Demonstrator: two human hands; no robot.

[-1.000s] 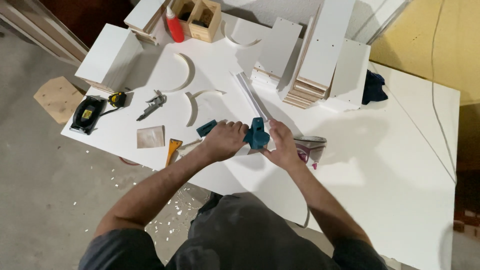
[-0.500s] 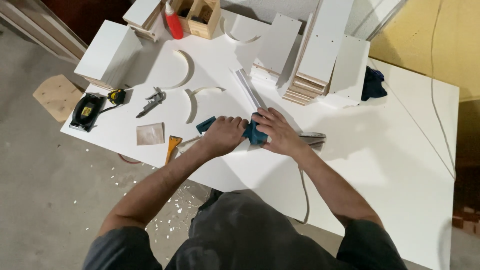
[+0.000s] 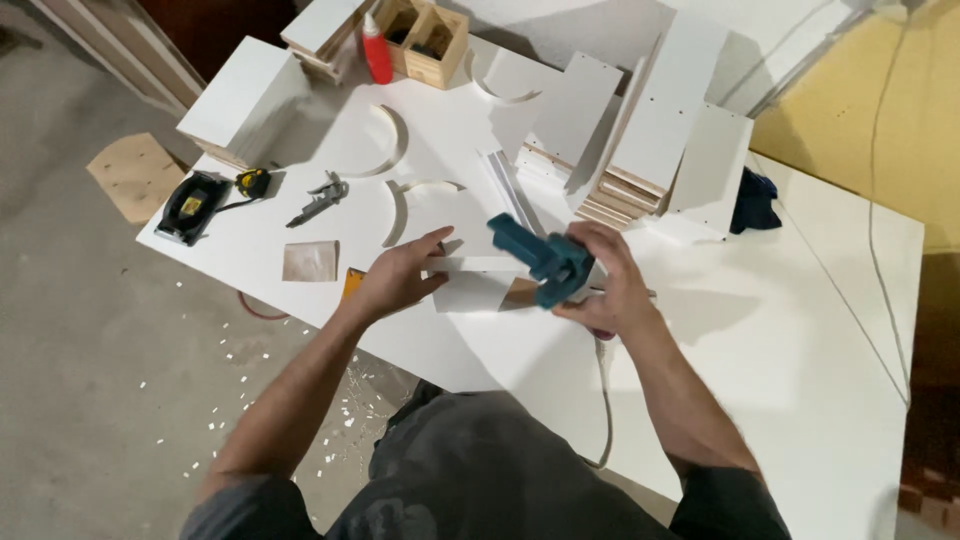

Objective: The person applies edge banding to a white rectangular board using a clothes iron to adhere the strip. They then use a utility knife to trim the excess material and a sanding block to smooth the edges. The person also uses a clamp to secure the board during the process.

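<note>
A: Item held?
B: A blue power tool (image 3: 540, 262) is gripped in the closed right hand (image 3: 608, 285); its lower end is hidden by the fingers.

A: Left hand (image 3: 398, 278)?
B: Spread open, fingertips laid on a white strip (image 3: 470, 265) beside the tool.

A: Unclear items?
B: An orange object (image 3: 352, 283) is largely covered by the left wrist; a cord (image 3: 604, 400) is cut off below the right forearm.

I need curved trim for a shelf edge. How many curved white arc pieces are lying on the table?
3. One arc lies at the table's upper left, one arc just beyond the left hand, and one arc near the wooden box. Others may hide under the stacked panels.
</note>
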